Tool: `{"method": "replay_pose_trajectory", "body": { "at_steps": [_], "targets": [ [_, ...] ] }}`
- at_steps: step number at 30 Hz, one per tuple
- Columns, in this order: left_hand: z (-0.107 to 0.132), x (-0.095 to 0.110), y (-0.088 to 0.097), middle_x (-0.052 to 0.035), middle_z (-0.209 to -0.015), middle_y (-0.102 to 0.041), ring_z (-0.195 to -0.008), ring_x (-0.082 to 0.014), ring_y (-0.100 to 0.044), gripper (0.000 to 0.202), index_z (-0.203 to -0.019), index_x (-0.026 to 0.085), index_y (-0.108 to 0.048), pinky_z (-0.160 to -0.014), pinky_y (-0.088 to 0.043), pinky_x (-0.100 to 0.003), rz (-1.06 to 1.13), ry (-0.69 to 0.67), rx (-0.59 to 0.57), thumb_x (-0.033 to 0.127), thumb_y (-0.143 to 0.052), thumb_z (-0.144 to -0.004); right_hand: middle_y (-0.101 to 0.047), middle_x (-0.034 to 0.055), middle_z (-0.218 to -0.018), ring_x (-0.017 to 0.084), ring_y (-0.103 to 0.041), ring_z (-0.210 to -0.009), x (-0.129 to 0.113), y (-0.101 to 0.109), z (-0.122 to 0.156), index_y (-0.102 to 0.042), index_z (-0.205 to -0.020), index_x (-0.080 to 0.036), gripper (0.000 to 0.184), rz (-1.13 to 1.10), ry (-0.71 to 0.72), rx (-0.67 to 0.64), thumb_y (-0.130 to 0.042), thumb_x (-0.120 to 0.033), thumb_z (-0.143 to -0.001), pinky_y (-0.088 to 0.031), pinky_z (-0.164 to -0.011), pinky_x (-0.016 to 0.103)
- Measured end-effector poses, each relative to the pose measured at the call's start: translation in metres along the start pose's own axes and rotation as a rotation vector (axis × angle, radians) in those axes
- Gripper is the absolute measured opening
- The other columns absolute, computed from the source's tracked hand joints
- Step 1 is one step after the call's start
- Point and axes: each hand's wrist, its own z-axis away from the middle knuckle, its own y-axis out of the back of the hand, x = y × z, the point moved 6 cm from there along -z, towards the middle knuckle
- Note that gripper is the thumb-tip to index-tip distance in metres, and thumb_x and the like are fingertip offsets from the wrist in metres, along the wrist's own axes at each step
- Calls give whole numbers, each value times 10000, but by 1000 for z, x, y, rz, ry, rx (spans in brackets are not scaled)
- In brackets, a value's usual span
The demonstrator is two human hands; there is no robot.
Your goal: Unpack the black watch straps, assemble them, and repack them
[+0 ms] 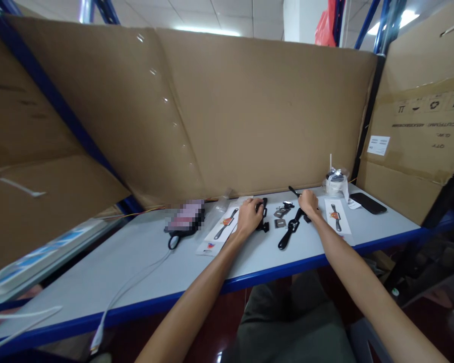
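Note:
My left hand lies on the table with its fingers bent against dark parts; whether it grips one is hidden. My right hand is closed round a black spokeshave, one handle of which sticks out to the upper left. Another black spokeshave lies slanted on the table between my hands, nearer the front edge. Behind it sit a small flat metal plate and several loose metal pieces. A printed card showing such a tool is left of my left hand.
A second printed card lies right of my right hand, near a black phone and a wrapped cup. On the left are a blurred-screen device, a white cable and a power strip. Cardboard walls enclose the table.

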Motion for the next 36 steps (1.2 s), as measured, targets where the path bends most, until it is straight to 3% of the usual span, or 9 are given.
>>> {"method": "replay_pose_trajectory", "body": {
  "at_steps": [3, 6, 10, 15, 19, 24, 30, 33, 36],
  "targets": [
    [-1, 0, 2, -127, -1084, -736, -1076, -295, -642, 284, -1065, 178, -742, -1002, -458, -429, 146, -6, 52, 228, -515, -903, -735, 203, -1172, 312, -640, -1234, 5, 13, -6, -745, -1064, -153, 223, -285, -86, 148, -560, -165, -942, -485, -989, 373],
    [-2, 0, 1, -98, -933, -758, -940, -271, -680, 273, -1028, 176, -744, -921, -480, -398, 291, 54, 39, 239, -528, -874, -770, 122, -1060, 262, -691, -1121, 2, 17, -9, -720, -971, -174, 170, -625, -113, 168, -556, -204, -939, -541, -912, 326],
    [-2, 0, -7, -29, -656, -706, -656, -202, -663, 289, -1015, 163, -730, -703, -493, -314, 447, 113, -41, 285, -512, -869, -753, 67, -789, 191, -738, -805, -13, 2, -5, -646, -818, -169, 137, -1072, -139, -9, -561, -146, -922, -602, -763, 285],
    [-2, -2, -18, -24, -592, -665, -587, -177, -640, 325, -975, 146, -710, -592, -485, -269, 592, 160, -104, 357, -488, -865, -734, 58, -719, 152, -736, -759, -32, -16, 7, -606, -762, -170, 198, -1423, -198, -258, -570, -35, -902, -618, -836, 274],
    [-5, -7, -22, -35, -624, -662, -596, -183, -653, 402, -1029, 129, -691, -562, -499, -268, 643, 203, -116, 416, -447, -891, -744, 75, -729, 161, -743, -743, -41, -24, 14, -618, -819, -145, 212, -1528, -241, -382, -504, -2, -926, -624, -854, 302],
    [-4, -7, -15, -74, -783, -698, -705, -208, -674, 427, -1049, 147, -689, -605, -499, -285, 594, 213, -74, 482, -443, -948, -734, 39, -715, 171, -740, -702, -48, -35, 25, -539, -823, -179, 238, -1553, -242, -439, -552, 51, -886, -637, -812, 354],
    [10, 19, -8, -118, -976, -752, -892, -279, -703, 367, -1298, 227, -614, -764, -468, -337, 9, 1, -158, 404, -528, -987, -710, 6, -724, 173, -733, -681, -63, -58, 41, -491, -855, -205, 287, -1472, -187, -519, -618, 52, -852, -637, -764, 363],
    [14, 22, -8, -164, -1099, -743, -924, -306, -716, 414, -1373, 216, -539, -760, -463, -344, -102, 22, -191, 412, -486, -1012, -694, -11, -717, 150, -718, -669, -70, -60, 46, -502, -845, -205, 265, -1461, -145, -573, -649, 16, -845, -622, -791, 335],
    [13, 18, -5, -173, -1037, -743, -886, -324, -714, 374, -1343, 210, -543, -755, -445, -357, -120, 74, -178, 385, -445, -1027, -718, -6, -766, 150, -729, -740, -80, -51, 50, -537, -849, -203, 191, -1438, -4, -686, -692, -91, -857, -605, -838, 329]
  ]
}}
